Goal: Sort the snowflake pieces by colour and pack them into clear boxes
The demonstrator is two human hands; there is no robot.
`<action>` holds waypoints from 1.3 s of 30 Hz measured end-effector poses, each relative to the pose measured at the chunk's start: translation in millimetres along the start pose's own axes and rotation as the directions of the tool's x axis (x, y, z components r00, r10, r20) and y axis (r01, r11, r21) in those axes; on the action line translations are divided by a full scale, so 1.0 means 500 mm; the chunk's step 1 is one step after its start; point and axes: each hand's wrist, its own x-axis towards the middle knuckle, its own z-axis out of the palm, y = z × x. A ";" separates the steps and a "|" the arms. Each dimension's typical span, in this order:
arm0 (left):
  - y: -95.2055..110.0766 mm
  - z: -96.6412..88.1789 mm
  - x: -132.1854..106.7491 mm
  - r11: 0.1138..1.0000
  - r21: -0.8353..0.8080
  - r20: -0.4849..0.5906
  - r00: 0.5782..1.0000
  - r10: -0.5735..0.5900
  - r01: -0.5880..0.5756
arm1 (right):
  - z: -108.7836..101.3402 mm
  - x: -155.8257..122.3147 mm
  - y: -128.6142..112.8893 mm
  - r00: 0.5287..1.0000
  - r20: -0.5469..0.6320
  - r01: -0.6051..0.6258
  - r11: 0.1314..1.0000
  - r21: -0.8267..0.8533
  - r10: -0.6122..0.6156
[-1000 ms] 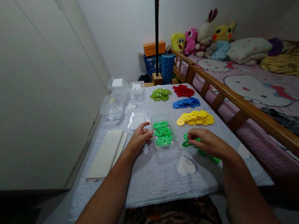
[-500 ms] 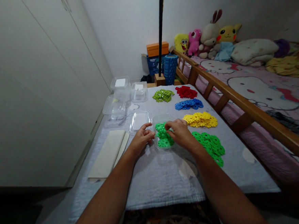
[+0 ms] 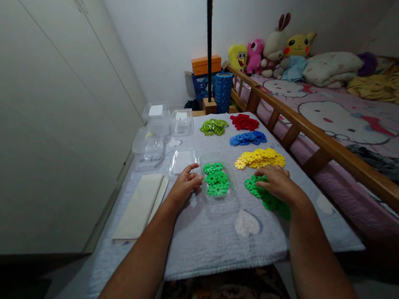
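- The left hand [image 3: 186, 184] rests on the tabletop [image 3: 209, 240], its fingers loosely open. Their tips touch the left wall of a clear plastic container [image 3: 234, 190] and grip nothing.
- The container holds green interlocking discs [image 3: 216, 179].
- The right hand [image 3: 277, 183] lies palm down on a loose green pile [image 3: 273, 203] just right of the container. Its fingers curl into the pile, and I cannot tell whether they pinch a piece.
- Farther back lie a yellow pile [image 3: 260, 158], a blue pile [image 3: 248, 138], a red pile [image 3: 244, 122] and a lime pile [image 3: 214, 126].
- A clear lid [image 3: 183, 161] lies just left of the container.
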 end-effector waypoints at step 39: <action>-0.003 -0.002 0.002 1.000 -0.011 0.000 1.000 -0.007 0.007 | 0.033 0.130 -0.173 0.924 -0.315 0.277 0.948 0.157 -0.217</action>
